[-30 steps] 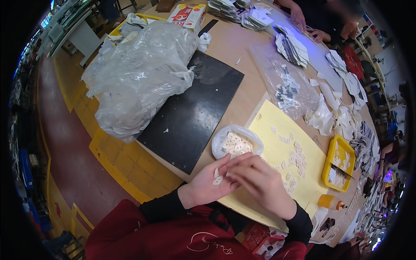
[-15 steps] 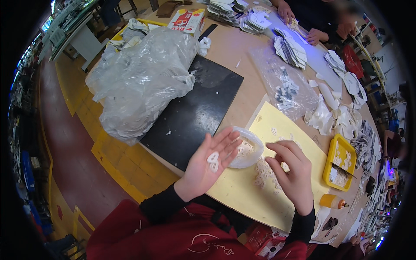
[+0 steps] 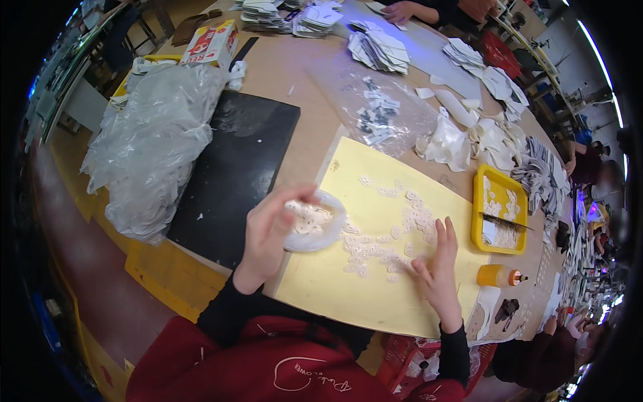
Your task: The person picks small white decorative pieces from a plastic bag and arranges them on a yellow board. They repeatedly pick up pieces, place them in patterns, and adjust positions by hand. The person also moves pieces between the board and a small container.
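Observation:
My left hand (image 3: 264, 231) is raised at the left side of a round whitish bowl (image 3: 339, 218), its fingers bent toward the bowl and smeared by motion. Whether anything is in that hand I cannot make out. Small pale cut pieces (image 3: 311, 216) lie inside the bowl. Over the right part of a yellow sheet (image 3: 321, 288), my right hand (image 3: 439, 275) is open, fingers apart, with nothing visible in it. Many small white pieces with holes (image 3: 418, 214) are spread across the sheet, between the bowl and my right hand.
A black board (image 3: 234, 174) and a crumpled clear plastic bag (image 3: 151, 147) lie left. On the right are a yellow tray (image 3: 477, 221) of scraps and an orange-yellow bottle (image 3: 495, 275). Stacks of pale pieces (image 3: 378, 50) stand at the back, near another person's hand (image 3: 402, 12).
My left hand, earlier palm up with white pieces on it, has turned over beside the bowl. My right hand has opened out from a near pinch. The view has shifted rightward.

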`<state>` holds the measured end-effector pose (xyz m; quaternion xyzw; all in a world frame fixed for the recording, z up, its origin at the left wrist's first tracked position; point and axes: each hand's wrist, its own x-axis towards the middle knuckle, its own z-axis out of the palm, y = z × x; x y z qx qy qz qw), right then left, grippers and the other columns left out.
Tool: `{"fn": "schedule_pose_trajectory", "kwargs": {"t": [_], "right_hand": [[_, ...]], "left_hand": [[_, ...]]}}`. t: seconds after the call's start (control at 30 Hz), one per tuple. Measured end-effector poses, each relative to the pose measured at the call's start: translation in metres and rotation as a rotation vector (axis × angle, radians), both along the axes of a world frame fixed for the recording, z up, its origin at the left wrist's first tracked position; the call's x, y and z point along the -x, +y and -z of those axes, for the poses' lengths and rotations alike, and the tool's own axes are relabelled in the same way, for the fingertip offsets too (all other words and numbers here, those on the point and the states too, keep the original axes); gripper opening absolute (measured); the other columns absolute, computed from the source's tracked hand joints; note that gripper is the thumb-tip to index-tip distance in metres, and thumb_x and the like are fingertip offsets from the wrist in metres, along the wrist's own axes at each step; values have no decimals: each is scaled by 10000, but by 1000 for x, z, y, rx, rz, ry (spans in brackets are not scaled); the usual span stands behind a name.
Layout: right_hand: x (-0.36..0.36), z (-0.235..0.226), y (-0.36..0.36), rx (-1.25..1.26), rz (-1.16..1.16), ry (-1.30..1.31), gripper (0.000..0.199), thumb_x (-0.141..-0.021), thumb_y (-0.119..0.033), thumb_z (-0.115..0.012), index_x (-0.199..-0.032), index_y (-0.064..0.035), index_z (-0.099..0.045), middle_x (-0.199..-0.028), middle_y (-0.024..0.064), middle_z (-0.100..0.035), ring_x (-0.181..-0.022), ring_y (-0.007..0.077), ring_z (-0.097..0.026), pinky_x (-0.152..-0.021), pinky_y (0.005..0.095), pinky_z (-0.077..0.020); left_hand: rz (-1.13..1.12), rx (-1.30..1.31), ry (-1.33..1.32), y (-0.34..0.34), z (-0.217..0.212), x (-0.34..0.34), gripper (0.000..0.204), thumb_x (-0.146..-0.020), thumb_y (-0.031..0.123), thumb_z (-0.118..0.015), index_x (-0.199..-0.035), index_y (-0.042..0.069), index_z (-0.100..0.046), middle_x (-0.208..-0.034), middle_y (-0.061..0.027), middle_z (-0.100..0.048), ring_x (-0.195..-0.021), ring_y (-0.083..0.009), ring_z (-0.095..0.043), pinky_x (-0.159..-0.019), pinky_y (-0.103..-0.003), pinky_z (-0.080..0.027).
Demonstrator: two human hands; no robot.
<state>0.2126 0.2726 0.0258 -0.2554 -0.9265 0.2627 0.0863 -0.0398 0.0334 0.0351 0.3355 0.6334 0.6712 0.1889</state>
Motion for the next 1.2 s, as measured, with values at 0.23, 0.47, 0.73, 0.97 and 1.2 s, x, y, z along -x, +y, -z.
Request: {"fn": "schedule_pose_trajectory", "kwargs": {"t": [0.23, 0.47, 0.73, 0.97, 1.2], "right_hand": [[19, 20, -22, -134, -195, 4, 933, -839, -461, -790, -1563, -56, -361, -1626, 278, -253, -1479, 488, -274, -1209, 564, -243], [26, 20, -31, -51, -269, 114, 346, -904, -152, -757, -1214, -47, -645, -1234, 188, -544, -1078, 355, -571, -880, 409, -509], [20, 23, -20, -58, -204, 279, 171, -883, -53, -754, -1024, -9, -668, -896, 111, -600, -782, 270, -638, -676, 365, -538], [30, -6, -20, 112, -193, 401, 153, -857, -34, -763, -1004, -37, -719, -896, 85, -606, -772, 230, -644, -656, 337, -536], [44, -22, -43, 226, -700, 244, 304, -815, -101, -820, -1099, -55, -721, -1082, 119, -638, -957, 274, -652, -811, 365, -540]], "left_hand": [[-16, 491, 946, -10, 16, -23, 256, -822, 231, -781, -1057, 135, -745, -848, 10, -608, -845, -191, -603, -898, -370, -378], [-35, 308, 880, -14, 1, -15, 212, -776, 117, -816, -981, 132, -765, -896, 26, -648, -865, -177, -615, -882, -366, -402], [-39, 94, 541, -13, 3, -62, 238, -857, 61, -769, -1092, 97, -750, -1044, -32, -686, -979, -204, -635, -929, -346, -429], [371, 38, -1476, 33, -9, -116, 509, -1132, 359, -352, -1462, -20, -436, -1400, -143, -549, -1309, -239, -516, -1121, -376, -420], [548, -160, -1686, 61, 24, -109, 438, -1135, 278, -324, -1434, -6, -471, -1401, -126, -560, -1064, -158, -607, -972, -329, -508]]}}
